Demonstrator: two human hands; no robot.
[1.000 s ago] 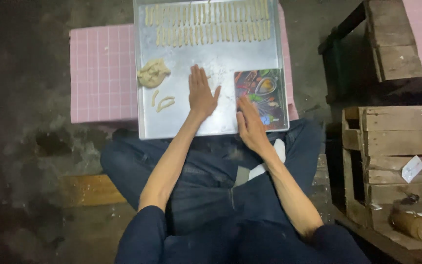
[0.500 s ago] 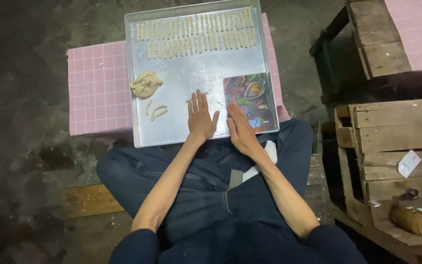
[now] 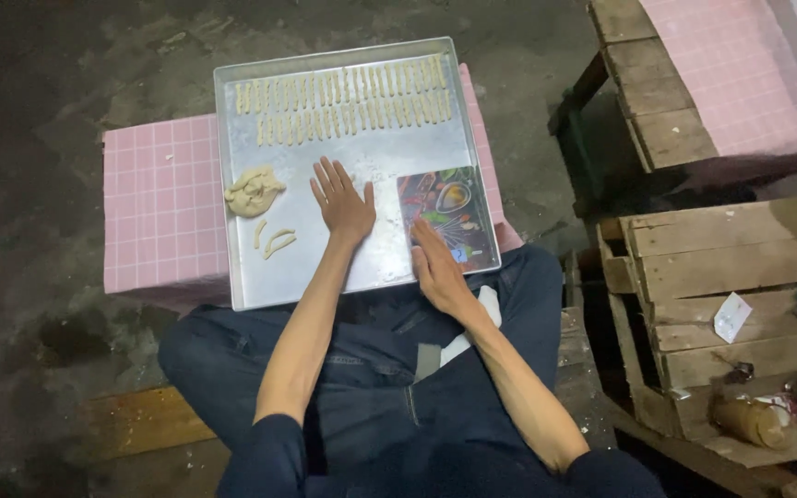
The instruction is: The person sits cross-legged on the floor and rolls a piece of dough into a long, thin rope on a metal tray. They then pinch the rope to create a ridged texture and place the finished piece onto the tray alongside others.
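Dark, stained concrete floor surrounds a low worktop [image 3: 163, 207] covered in pink checked cloth, with rough wooden crates to the person's right. On the worktop sits a large metal tray [image 3: 260, 286], its near edge just over the person's knees.

The left hand [image 3: 343, 201] lies flat and palm-down on the bare middle of the tray, fingers spread wide, gripping nothing; whether a piece of dough is under the palm cannot be seen. The right hand [image 3: 435, 267] rests open near the tray's near right corner, its fingertips touching the edge of a colourful printed card [image 3: 449, 217] lying in that corner, and it grips nothing either.

If a strip is being rolled under the left palm, it would go best with light, even pressure, the flat of the hand travelling straight so the strip comes out as thin and uniform as those already laid down, and with the right hand steadying the tray.

Counted: one tray, one card, one lump of dough [image 3: 253, 191] at the tray's left side, three short curved pieces [image 3: 276, 242] just below that lump, and two rows of finished dough sticks [image 3: 343, 97] along the far edge, roughly twenty per row, though they lie too close together for an exact count.
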